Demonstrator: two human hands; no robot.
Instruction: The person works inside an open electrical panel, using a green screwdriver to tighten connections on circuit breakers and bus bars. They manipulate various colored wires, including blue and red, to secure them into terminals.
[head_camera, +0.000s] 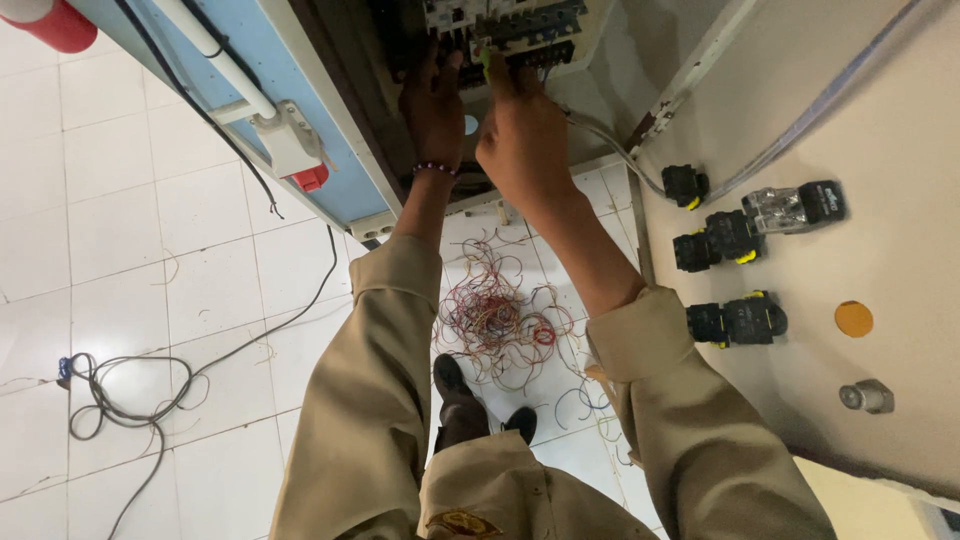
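Note:
Both my arms in tan sleeves reach up into an open electrical cabinet (350, 60). My left hand (432, 110), with a bead bracelet at the wrist, rests its fingers on the dark terminal blocks (530, 40) inside. Just to its right, my right hand (522, 135) pinches a small yellow-green tool or part against the same row of terminals. What exactly the fingers hold is hard to make out. A grey cable (615, 150) leaves the terminals toward the open door.
The open cabinet door (880, 130) at the right carries several black switch bodies (735, 320) and a clear relay (775, 210). A tangle of cut wires (500, 320) lies on the white tile floor by my shoes (455, 385). A black cable (120, 395) coils at left.

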